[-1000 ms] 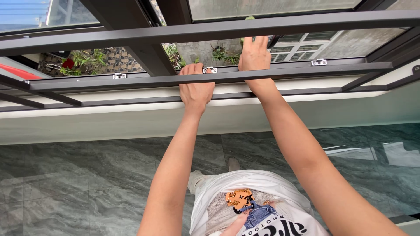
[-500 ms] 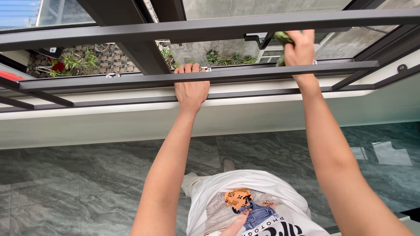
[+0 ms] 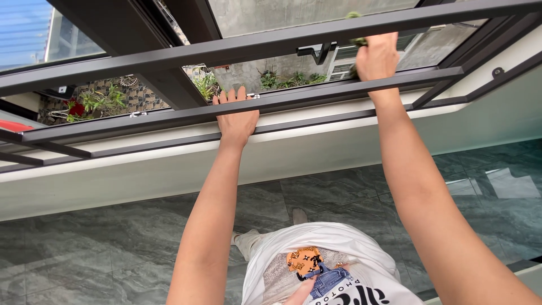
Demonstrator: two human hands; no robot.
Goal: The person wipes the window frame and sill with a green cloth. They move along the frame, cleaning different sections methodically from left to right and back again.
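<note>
My left hand (image 3: 236, 117) is laid over a dark metal window bar (image 3: 141, 120), with its fingers hooked across the top edge. My right hand (image 3: 377, 56) reaches further up between two bars and is closed on a green cloth (image 3: 358, 41). The cloth is pressed against the glass pane (image 3: 282, 70) and is mostly hidden by the fingers and the upper bar (image 3: 169, 56). Both arms stretch up from the bottom of the view.
A dark window handle (image 3: 319, 53) sits just left of the cloth. A white ledge (image 3: 113, 175) runs below the bars. Grey marbled tiles (image 3: 84, 248) fill the lower view, with a white printed shirt (image 3: 316, 265) at the bottom. Potted plants (image 3: 93, 101) show through the glass.
My right hand has moved right and up from beside the left hand, and the green cloth shows in its grip. The left hand stays on the bar. The view has tilted.
</note>
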